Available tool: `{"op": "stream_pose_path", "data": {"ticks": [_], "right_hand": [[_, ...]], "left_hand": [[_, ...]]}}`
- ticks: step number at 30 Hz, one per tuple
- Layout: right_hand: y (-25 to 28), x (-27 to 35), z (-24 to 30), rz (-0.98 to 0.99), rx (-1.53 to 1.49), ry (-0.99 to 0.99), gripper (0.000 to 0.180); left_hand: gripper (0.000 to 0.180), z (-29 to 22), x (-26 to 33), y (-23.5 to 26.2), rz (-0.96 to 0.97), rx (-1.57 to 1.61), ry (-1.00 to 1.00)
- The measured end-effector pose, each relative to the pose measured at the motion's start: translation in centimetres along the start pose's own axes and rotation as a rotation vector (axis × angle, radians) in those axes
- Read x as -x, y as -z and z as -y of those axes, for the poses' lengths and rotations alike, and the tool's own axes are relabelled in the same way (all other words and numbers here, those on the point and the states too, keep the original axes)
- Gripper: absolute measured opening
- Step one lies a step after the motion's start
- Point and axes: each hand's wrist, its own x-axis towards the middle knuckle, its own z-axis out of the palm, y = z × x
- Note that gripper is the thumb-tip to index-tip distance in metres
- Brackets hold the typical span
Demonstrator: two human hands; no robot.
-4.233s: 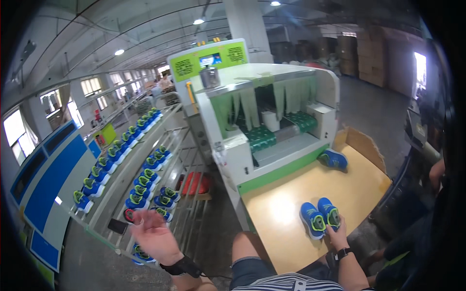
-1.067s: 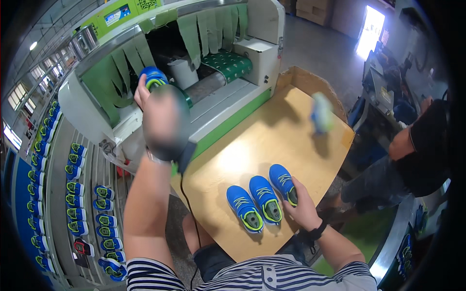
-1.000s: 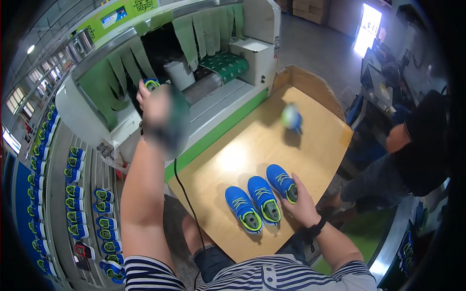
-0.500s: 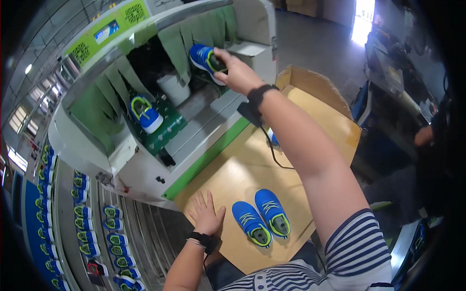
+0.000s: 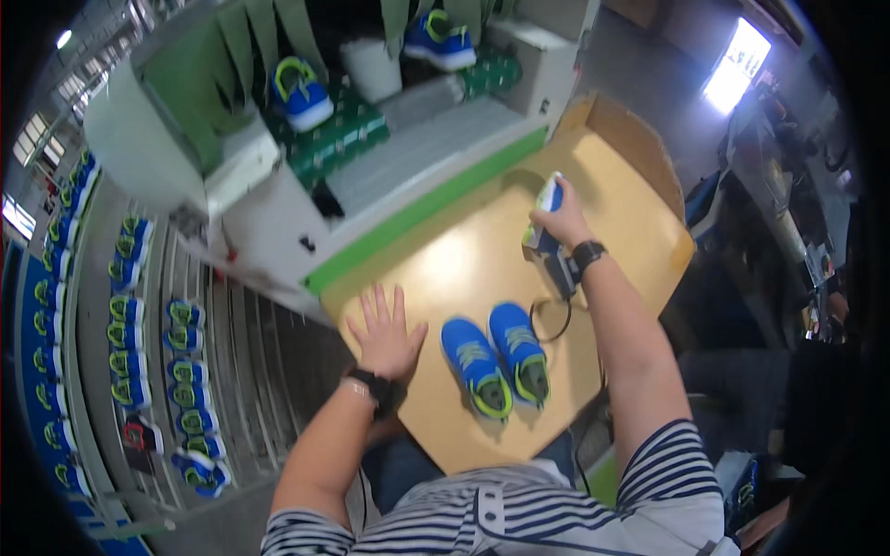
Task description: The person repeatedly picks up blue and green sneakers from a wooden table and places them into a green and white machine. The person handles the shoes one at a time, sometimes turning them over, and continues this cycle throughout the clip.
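A: Gripping a blue shoe (image 5: pixel 547 208) at the far side of the bench (image 5: pixel 464 269), right hand (image 5: pixel 559 221) has its fingers wrapped round it, shoe tipped on edge, pale sole facing left. Probably held that way to clear the pair beside it.

B: Left hand (image 5: pixel 385 326)?

A: Flat on the bench, fingers spread, holding nothing. Sits just left of the shoe pair (image 5: pixel 496 357), near the bench's left edge. Looks like a brace while the other arm reaches.

B: Pair position?

A: Side by side at the near middle of the bench, toes toward the person, soles down. Apart from both hands.

B: Beyond the bench?

A: Green-and-white machine (image 5: pixel 278 185) at the bench's far-left edge. Two more blue shoes on it: one (image 5: pixel 298 91) at its left, one (image 5: pixel 440 39) at the top, partly cut by the frame.

B: Unclear bits?

A: Held shoe mostly covered by the fingers, can't tell toe from heel. A dark cable (image 5: pixel 553 306) runs below the right wrist; its ends are hidden. Rack of shoes (image 5: pixel 130 306) left of the bench is bent and small.
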Motion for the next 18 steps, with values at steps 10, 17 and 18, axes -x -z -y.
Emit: {"op": "stream_pose_path", "data": {"ticks": [10,17,18], "right_hand": [[4.3,12.9,1.3,0.326,0.003,0.165,0.092],[9.8,20.6,5.4,0.067,-0.183,0.181,0.07],[10.6,22.6,7.0,0.096,-0.244,0.224,0.067]], "left_hand": [[0.086,0.2,-0.4,0.0,0.0,0.008,-0.001],[0.087,0.1,4.4,1.1,-0.293,0.85,-0.164],[0.085,-1.6,6.9,2.8,-0.385,0.948,-0.264]]}}
